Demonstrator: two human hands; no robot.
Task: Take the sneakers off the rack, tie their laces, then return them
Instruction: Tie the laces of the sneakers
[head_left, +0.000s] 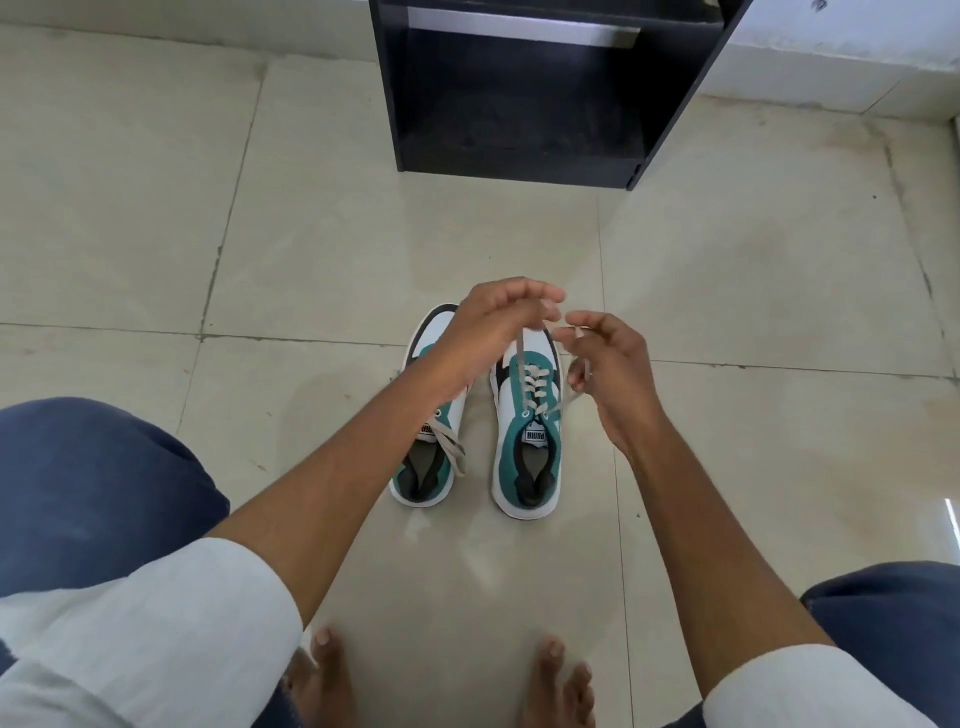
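Note:
Two white, teal and black sneakers stand side by side on the tiled floor, toes pointing away from me. Over the right sneaker (527, 457), my left hand (493, 332) pinches one grey lace end and pulls it up taut. My right hand (610, 374) holds the other lace end, which runs around its fingers down to the eyelets. The left sneaker (428, 467) is partly hidden under my left forearm, and its loose laces lie across the tongue. The black shoe rack (519, 93) stands empty straight ahead.
I squat with my bare feet (324, 660) close below the shoes and my knees in blue trousers at both sides. A white wall base runs behind the rack. Beige floor tiles spread to the left and right of the sneakers.

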